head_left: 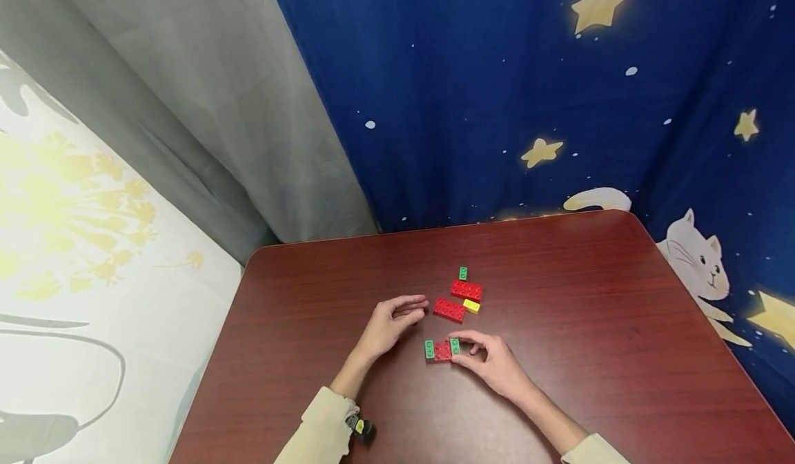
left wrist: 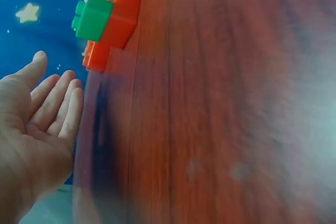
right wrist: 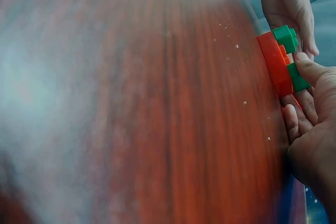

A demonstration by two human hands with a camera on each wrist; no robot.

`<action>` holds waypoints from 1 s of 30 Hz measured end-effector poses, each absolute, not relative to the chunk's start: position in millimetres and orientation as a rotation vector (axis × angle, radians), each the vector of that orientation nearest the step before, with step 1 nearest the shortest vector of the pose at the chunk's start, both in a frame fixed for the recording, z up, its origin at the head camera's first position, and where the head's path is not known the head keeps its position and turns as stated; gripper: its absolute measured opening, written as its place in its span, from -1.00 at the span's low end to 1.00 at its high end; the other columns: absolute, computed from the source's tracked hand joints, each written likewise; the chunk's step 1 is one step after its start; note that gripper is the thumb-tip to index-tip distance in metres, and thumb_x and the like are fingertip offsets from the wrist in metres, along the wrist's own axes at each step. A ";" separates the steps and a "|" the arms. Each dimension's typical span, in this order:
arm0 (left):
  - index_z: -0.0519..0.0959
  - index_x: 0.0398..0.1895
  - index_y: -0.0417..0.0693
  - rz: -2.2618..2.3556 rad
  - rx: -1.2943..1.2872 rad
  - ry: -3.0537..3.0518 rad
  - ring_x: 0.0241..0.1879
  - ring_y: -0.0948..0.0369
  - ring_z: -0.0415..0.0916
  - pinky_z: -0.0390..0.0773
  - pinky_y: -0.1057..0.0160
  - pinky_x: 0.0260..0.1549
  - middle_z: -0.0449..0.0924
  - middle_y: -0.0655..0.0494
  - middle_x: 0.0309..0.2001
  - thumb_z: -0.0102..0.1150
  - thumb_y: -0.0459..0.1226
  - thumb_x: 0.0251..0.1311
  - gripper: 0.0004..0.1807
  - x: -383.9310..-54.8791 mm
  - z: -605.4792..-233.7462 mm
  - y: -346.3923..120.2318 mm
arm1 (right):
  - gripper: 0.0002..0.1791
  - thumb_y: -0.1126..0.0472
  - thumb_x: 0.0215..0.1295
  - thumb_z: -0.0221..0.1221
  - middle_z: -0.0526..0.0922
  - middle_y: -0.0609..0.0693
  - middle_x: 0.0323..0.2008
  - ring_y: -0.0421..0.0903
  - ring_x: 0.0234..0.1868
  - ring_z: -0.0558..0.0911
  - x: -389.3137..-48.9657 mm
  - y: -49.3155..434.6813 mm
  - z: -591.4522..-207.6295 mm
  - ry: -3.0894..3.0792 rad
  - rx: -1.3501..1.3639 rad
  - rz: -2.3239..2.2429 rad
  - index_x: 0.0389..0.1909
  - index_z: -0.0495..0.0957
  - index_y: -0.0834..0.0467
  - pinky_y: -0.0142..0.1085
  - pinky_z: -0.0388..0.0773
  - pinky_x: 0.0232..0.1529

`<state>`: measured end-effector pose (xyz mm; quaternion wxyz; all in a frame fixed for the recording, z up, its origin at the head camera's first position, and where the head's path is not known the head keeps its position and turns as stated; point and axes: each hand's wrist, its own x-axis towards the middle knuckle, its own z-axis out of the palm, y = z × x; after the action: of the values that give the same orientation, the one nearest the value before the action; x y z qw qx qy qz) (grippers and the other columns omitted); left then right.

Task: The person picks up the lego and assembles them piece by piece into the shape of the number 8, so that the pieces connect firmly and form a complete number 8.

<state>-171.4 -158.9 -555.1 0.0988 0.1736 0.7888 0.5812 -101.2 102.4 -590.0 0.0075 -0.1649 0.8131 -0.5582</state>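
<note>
My right hand (head_left: 493,364) pinches a small green toy brick (head_left: 455,346) between thumb and fingers. That brick sits on the right end of a studded red brick (head_left: 442,351), and another green brick (head_left: 429,349) is on the left end. Red studs show between the two green ones. In the right wrist view, the thumb of the right hand (right wrist: 320,124) lies against the nearer green brick (right wrist: 298,77). Off to the left of this assembly, my left hand (head_left: 386,324) holds nothing, its fingers extended and pointing toward the loose bricks; the left wrist view shows its bare palm (left wrist: 31,135).
Beyond the hands lie two loose red bricks, one farther back (head_left: 466,290) and one nearer (head_left: 449,309). A yellow brick (head_left: 472,306) touches the nearer one's end, and a small green brick (head_left: 463,273) lies farthest. Curtains hang behind the brown table (head_left: 590,298).
</note>
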 end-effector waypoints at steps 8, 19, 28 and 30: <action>0.54 0.37 -0.37 1.808 0.488 2.268 0.27 -0.09 0.62 0.63 0.27 0.15 0.67 -0.22 0.23 0.33 -0.43 0.40 -0.51 -190.2 -568.6 -148.7 | -0.59 0.06 0.28 0.52 0.75 -0.24 -0.10 -0.16 -0.21 0.61 -99.5 101.3 -590.6 2.536 -0.486 -1.721 0.14 0.75 -0.04 -0.34 0.56 -0.22; 0.53 0.39 -0.35 1.781 0.501 2.275 0.28 -0.06 0.61 0.61 0.24 0.19 0.66 -0.19 0.25 0.35 -0.47 0.36 -0.46 -200.0 -572.1 -133.4 | -0.59 0.08 0.27 0.53 0.76 -0.25 -0.12 -0.16 -0.23 0.62 -99.9 102.0 -589.8 2.548 -0.511 -1.732 0.13 0.75 -0.02 -0.34 0.56 -0.22; 0.57 0.40 -0.22 1.599 0.585 2.344 0.27 0.09 0.63 0.58 0.22 0.23 0.66 -0.06 0.28 0.38 -0.44 0.35 -0.46 -201.2 -569.2 -132.7 | -0.59 0.08 0.28 0.53 0.77 -0.24 -0.09 -0.17 -0.22 0.61 -100.8 101.7 -590.0 2.525 -0.501 -1.738 0.14 0.74 -0.04 -0.34 0.57 -0.22; 0.57 0.40 -0.18 1.570 0.589 2.352 0.27 0.13 0.62 0.57 0.23 0.24 0.65 -0.02 0.29 0.38 -0.43 0.35 -0.45 -201.4 -569.1 -133.1 | -0.59 0.08 0.28 0.52 0.77 -0.24 -0.09 -0.18 -0.23 0.61 -100.9 101.5 -590.2 2.525 -0.500 -1.738 0.14 0.74 -0.04 -0.34 0.57 -0.22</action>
<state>-201.4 -133.1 -569.1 0.1264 0.2024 0.8077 0.5392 -100.9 101.5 -590.2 0.0179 -0.1609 0.8129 -0.5594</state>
